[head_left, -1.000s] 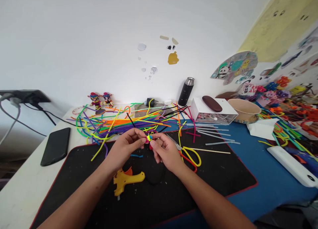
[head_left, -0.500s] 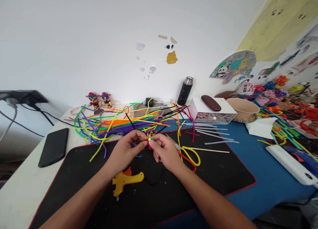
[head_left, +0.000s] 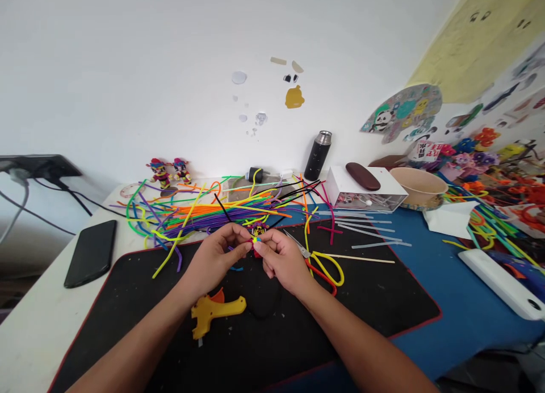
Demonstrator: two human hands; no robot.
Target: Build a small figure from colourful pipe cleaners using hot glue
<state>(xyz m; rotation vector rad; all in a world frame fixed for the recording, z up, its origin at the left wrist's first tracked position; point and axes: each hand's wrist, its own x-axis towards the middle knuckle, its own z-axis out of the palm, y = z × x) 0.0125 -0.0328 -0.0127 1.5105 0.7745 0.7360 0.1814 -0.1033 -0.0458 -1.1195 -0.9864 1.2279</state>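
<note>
My left hand and my right hand meet over the black mat. Both pinch a small pipe-cleaner piece showing yellow, blue and magenta bits; my fingertips cover most of it. Just behind them is a pipe-cleaner figure in yellow, black and purple, partly hidden. Scissors with yellow and red handles lie to the right of my right hand. Below my left wrist sits a yellow glue gun with an orange trigger.
Colourful pipe cleaners spread along the back. Two small figures stand by the wall, a black phone lies left. A thermos, a white drawer box, a bowl and a thin stick are to the right.
My hands keep the same pinch on the small piece, with only a slight shift of the fingertips. The view has moved very slightly.
</note>
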